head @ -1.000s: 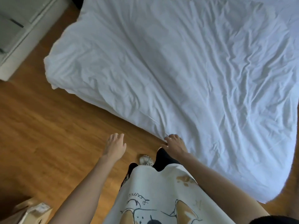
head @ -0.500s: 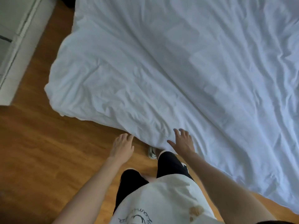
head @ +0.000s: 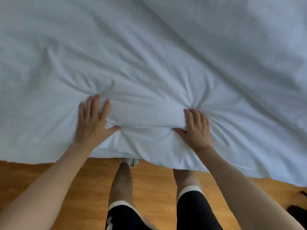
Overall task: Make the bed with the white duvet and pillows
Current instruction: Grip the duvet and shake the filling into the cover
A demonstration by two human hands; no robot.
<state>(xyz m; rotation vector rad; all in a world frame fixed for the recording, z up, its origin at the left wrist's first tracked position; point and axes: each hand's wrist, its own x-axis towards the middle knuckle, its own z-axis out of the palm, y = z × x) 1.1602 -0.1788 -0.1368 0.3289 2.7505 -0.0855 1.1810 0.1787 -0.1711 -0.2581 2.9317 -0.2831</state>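
Note:
The white duvet fills the upper two thirds of the head view and hangs over the bed's near edge. My left hand lies on it with fingers spread on top and the thumb pinching a fold underneath. My right hand grips a bunch of the same fabric a short way to the right, and creases radiate from its fingers. Between the two hands the cloth is gathered into a thick ridge. No pillows are in view.
Wooden floor runs below the duvet's edge. My two legs in black shorts stand close to the bed, one shoe partly under the duvet. A dark object lies at the far right on the floor.
I have stepped in close to the bed. Both hands moved forward from the duvet's edge onto the fabric and closed on it, bunching it between them.

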